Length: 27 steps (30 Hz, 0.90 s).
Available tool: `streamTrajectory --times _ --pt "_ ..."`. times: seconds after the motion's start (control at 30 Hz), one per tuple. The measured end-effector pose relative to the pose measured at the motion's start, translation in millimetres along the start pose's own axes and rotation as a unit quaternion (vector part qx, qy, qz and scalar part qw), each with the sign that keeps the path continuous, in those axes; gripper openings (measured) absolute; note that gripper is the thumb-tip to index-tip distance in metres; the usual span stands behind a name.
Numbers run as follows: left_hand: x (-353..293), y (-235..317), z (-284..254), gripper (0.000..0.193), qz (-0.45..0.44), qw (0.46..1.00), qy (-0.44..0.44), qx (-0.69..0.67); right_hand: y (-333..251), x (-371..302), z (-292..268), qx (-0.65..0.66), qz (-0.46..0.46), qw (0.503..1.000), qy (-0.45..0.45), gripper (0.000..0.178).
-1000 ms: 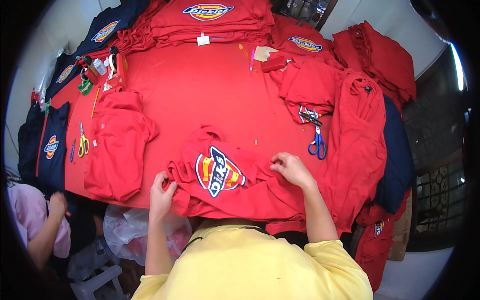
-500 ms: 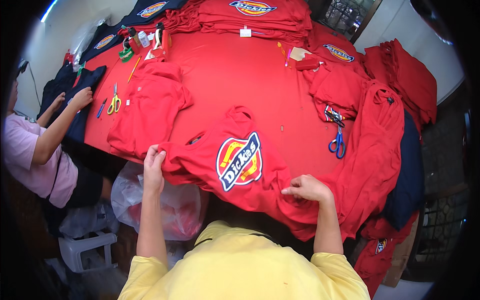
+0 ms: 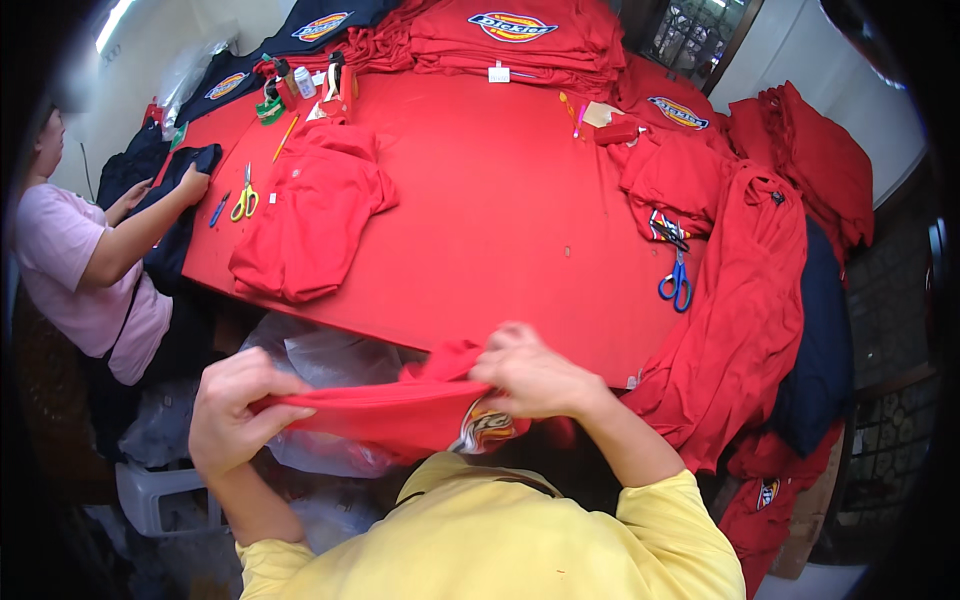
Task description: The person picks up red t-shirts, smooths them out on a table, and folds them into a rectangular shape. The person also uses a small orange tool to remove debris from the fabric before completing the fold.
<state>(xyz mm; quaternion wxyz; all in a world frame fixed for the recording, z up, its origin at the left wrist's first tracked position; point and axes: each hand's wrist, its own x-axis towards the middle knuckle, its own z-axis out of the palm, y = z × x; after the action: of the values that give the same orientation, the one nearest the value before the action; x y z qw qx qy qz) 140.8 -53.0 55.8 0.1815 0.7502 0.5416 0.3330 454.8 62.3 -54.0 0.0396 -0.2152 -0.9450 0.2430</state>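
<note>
Since half a second ago the red printed T-shirt (image 3: 400,415) has come off the red table (image 3: 480,230) and is now bunched in front of the chest, below the table's near edge. Left hand (image 3: 235,410) is closed, pinching the shirt's left end. Right hand (image 3: 530,375) is closed over the right part, just above the print. Shirt stretched between both hands. Clear plastic bags (image 3: 320,360) sit behind it. Blue-handled scissors (image 3: 676,280) lie on the table's right edge, well apart. Folded red garment (image 3: 310,215) lies left of centre. Person in pink shirt (image 3: 85,270) works at far left beside yellow-handled scissors (image 3: 244,200).
</note>
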Motion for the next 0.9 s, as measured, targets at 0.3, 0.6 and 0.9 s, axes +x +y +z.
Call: streamTrajectory --times 0.3,0.6,0.9 --pt "-52.6 -62.5 30.4 0.017 -0.075 0.969 -0.089 0.216 -5.7 -108.1 -67.8 0.273 -0.141 0.95 0.052 0.031" --pt "-46.9 -18.9 42.3 0.026 -0.009 0.999 0.021 0.047 4.6 -116.6 116.2 0.119 0.399 0.904 -0.101 0.058" --pt "-59.2 7.8 60.1 0.014 -0.02 0.992 -0.074 -0.104 29.6 -157.7 182.6 0.157 0.443 0.855 -0.221 0.038"
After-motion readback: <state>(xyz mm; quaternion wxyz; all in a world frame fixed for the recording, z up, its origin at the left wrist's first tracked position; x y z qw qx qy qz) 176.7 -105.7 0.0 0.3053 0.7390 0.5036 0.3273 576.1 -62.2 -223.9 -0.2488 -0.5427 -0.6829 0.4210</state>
